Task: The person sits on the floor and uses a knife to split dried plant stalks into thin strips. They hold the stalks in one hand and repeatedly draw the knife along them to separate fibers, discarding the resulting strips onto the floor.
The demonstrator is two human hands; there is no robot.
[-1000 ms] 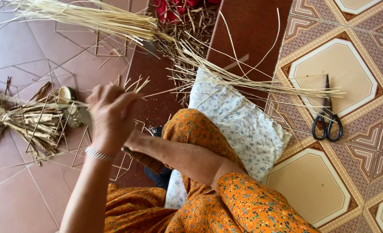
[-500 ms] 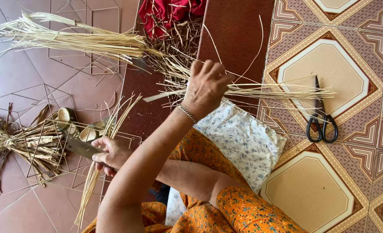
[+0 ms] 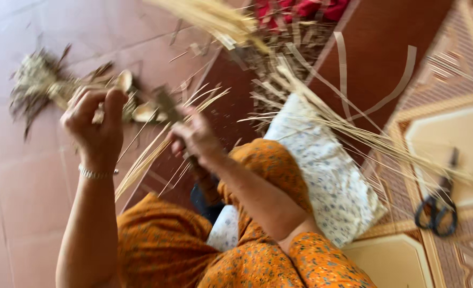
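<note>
1. A tiled floor (image 3: pixel 17 213) in reddish brown is spreading under everything, with patterned cream tiles off to one side — the whole view is blurred.
2. The left hand (image 3: pixel 95 125) is curling into a fist, its fingers pressed together around the top of a bundle of straw strips (image 3: pixel 156 146).
3. The right hand (image 3: pixel 196 136) is gripping the same strips lower down, together with a dark tool (image 3: pixel 164 104).
4. A flowered cushion (image 3: pixel 327 176) is lying beside the knee.
5. Black scissors (image 3: pixel 439 205) are resting on a cream tile, well apart.
</note>
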